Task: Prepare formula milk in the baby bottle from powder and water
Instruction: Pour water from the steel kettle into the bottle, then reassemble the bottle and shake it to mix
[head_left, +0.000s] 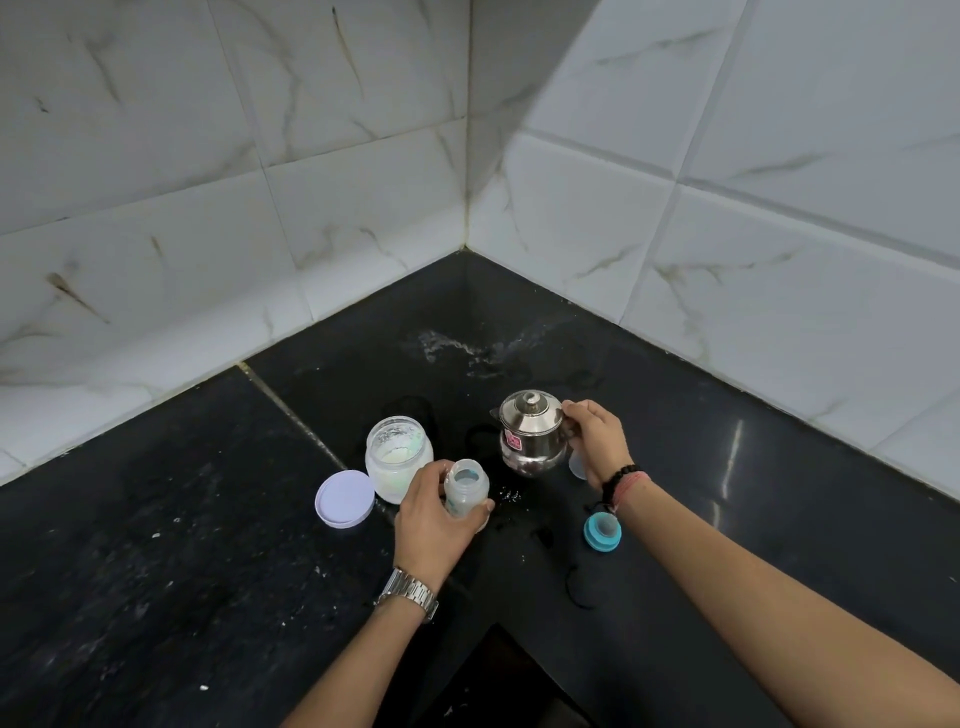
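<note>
The baby bottle (466, 487) you are working with is a small, clear, wide-necked one with no teat or ring on it; its round mouth is open and a pale bluish tint shows inside. Faint printing runs down its side, too small to read. It stands near the front of the black stone counter (156, 545), just right of the powder jar (397, 457), and your left hand (434, 514) holds it: the fingers curl round the back of the body and the thumb comes round the near side at the base. The bottle's long axis runs roughly upright, mouth pointing up toward you and leaning slightly away; whether its base sits on the counter or is lifted a little I cannot tell.

Your right hand (597, 441) is well to the right of the bottle, gripping the handle of the steel kettle (532, 439). The kettle is lidded, with a red sticker on its belly, and its short spout points left toward the jar and bottle.

The powder jar is open, with whitish powder visible inside, and its pale lilac lid (344, 499) lies flat just to the left. The bottle's blue ring with teat (602, 529) lies on the counter under your right wrist, apart from the bottle. Small white specks dot the counter between bottle and kettle.
</note>
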